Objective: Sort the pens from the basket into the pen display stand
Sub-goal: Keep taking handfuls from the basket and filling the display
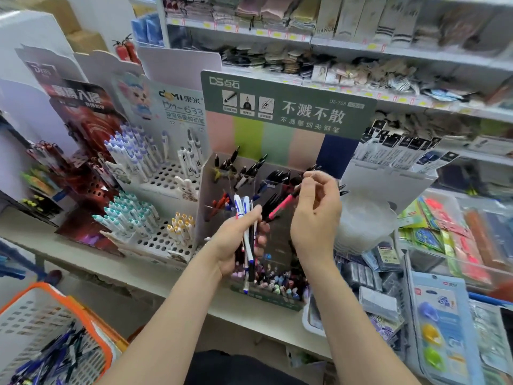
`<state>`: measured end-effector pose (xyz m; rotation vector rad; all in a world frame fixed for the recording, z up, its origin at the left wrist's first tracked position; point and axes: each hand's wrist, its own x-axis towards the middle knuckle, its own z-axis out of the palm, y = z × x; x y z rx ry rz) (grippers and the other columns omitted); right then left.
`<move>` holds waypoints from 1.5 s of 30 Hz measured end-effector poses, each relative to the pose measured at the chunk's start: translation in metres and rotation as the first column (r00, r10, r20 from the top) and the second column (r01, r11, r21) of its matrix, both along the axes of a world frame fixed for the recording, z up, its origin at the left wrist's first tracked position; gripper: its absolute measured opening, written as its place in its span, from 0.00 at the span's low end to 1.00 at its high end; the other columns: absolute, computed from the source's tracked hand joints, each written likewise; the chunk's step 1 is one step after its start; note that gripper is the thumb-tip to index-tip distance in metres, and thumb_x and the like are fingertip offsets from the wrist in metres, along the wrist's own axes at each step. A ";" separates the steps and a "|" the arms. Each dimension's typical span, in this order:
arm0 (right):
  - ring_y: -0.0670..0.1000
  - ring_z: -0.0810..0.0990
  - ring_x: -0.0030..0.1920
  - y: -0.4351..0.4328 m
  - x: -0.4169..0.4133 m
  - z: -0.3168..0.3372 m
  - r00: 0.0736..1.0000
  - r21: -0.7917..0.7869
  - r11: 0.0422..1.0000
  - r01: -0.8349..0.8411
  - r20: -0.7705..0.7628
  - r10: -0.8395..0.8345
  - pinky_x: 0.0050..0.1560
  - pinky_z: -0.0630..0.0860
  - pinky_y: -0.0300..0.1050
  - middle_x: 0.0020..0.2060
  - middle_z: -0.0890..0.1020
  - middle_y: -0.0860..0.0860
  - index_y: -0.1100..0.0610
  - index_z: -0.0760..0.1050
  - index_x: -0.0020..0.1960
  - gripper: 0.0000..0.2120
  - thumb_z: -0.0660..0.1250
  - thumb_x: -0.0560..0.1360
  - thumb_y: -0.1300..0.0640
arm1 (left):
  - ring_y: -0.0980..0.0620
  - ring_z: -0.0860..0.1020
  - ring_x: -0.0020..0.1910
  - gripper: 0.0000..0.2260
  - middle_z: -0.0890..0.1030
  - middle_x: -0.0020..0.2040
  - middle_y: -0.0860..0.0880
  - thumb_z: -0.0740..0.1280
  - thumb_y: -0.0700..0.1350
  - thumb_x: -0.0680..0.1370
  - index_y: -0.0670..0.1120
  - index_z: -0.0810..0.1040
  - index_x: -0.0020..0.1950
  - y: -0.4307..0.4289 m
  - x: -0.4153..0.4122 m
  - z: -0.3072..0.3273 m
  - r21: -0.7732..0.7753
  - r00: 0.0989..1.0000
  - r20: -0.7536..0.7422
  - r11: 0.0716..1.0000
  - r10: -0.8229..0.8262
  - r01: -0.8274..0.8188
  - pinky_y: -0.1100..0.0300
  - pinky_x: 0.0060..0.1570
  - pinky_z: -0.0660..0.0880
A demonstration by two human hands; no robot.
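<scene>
My left hand (238,240) grips a bundle of pens (248,240), white-and-blue and dark ones, in front of the green pen display stand (288,107). My right hand (316,215) pinches the top end of a pink pen (281,205) and holds it slanted over the stand's clear compartments (249,176), where several black pens stand. The stand's lowest tier (277,284) holds several coloured pens. The orange-rimmed white basket (91,315) sits at the lower left with several blue and black pens (52,357) in it.
White stands with perforated holes (163,176) hold blue, teal and yellow pens to the left, beside a red display (83,118). Packaged stationery (444,309) lies to the right. A clear round tub (363,218) stands beside the green stand. Stocked shelves (333,45) rise behind.
</scene>
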<state>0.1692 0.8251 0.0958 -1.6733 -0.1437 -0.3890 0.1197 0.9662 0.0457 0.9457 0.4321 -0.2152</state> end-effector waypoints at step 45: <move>0.43 0.84 0.41 -0.028 0.047 0.011 0.984 -0.384 0.910 -0.156 0.022 0.178 0.47 0.81 0.44 0.41 0.86 0.42 0.52 0.85 0.54 0.05 0.72 0.80 0.59 | 0.54 0.71 0.30 0.15 0.74 0.38 0.50 0.69 0.59 0.82 0.48 0.77 0.48 -0.023 0.052 0.014 -0.058 0.989 0.032 0.988 0.143 -0.141 0.61 0.27 0.69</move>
